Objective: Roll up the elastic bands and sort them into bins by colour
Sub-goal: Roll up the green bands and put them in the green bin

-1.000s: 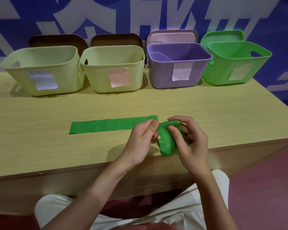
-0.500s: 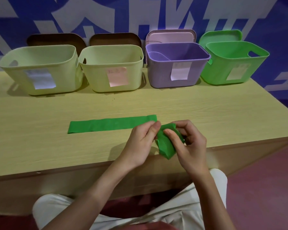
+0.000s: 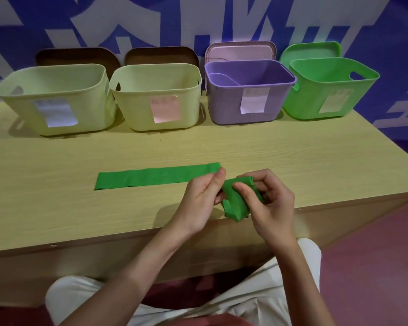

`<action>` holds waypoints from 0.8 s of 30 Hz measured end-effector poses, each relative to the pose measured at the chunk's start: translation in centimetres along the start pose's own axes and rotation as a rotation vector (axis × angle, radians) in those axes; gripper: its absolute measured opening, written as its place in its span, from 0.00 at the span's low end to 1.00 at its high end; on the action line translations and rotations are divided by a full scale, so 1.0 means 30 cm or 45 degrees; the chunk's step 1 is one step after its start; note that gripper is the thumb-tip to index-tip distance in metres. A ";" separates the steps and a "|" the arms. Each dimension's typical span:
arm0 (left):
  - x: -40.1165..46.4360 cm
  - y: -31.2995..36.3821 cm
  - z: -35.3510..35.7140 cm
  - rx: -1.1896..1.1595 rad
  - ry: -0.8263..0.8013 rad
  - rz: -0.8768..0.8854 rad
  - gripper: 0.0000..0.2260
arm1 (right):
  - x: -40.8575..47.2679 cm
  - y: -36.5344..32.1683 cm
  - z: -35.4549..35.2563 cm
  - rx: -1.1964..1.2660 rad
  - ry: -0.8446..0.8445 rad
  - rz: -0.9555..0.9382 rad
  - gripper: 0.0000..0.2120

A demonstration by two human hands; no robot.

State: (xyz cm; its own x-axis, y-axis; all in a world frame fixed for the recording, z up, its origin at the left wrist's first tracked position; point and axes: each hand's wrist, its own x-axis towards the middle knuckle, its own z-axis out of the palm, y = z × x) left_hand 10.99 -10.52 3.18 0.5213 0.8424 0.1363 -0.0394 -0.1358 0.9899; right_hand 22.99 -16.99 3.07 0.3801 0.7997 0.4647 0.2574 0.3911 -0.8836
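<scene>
Green band [image 3: 236, 203] half-hidden by fingers [image 3: 242, 188].

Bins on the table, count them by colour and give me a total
Pale yellow-green bins: 2, the left one and the next one
Purple bin: 1
Green bin: 1
Total: 4

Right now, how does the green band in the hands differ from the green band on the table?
The held band is bunched and partly rolled; the flat band lies stretched out. The left hand and right hand both grip the held band; the flat band lies free on the table. Both are green.
</scene>
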 end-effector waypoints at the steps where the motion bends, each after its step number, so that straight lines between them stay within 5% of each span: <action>1: -0.003 0.000 -0.003 0.022 0.000 0.026 0.22 | 0.000 -0.002 0.000 0.014 0.003 0.003 0.04; 10: -0.021 0.003 0.002 0.105 0.041 0.172 0.23 | -0.004 0.002 0.011 0.090 -0.029 0.046 0.05; 18: -0.008 0.030 0.022 -0.120 0.164 0.074 0.32 | -0.002 -0.028 0.011 0.131 -0.069 0.022 0.13; 24: -0.008 0.038 0.043 -0.267 0.100 -0.047 0.22 | -0.015 -0.012 0.012 0.167 0.068 0.058 0.04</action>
State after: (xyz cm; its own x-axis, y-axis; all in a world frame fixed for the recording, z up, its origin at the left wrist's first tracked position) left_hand 11.92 -11.53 4.23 0.4583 0.8838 0.0944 -0.2022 0.0003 0.9794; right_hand 22.40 -17.34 3.16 0.4366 0.7940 0.4230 0.1216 0.4138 -0.9022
